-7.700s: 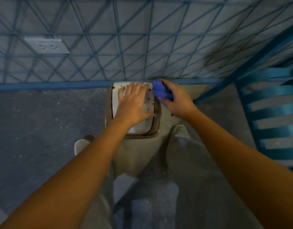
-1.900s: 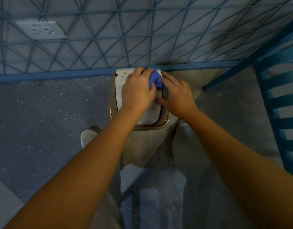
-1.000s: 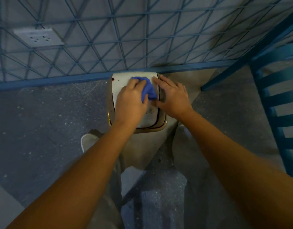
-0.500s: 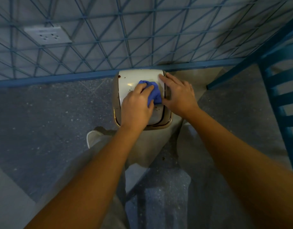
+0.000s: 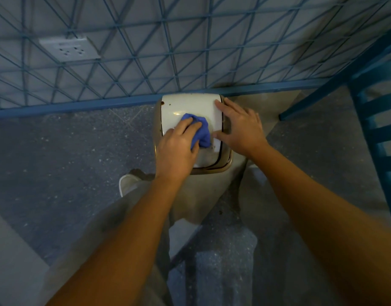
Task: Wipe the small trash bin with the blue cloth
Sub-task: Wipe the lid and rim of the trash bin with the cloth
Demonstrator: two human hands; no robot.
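Your left hand (image 5: 177, 149) grips the crumpled blue cloth (image 5: 201, 131) on the white lid (image 5: 190, 104) of the small beige plastic bin (image 5: 226, 166); your right hand (image 5: 241, 127) lies flat, unclenched, on the lid's right edge.

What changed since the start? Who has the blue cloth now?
The crumpled blue cloth passed from the right hand to the left hand, which grips it and has rubbed from the lid's far edge towards its middle. The right hand now rests flat on the right edge of the small white-lidded trash bin. Most brown spots on the far part are gone. The bin stayed put.
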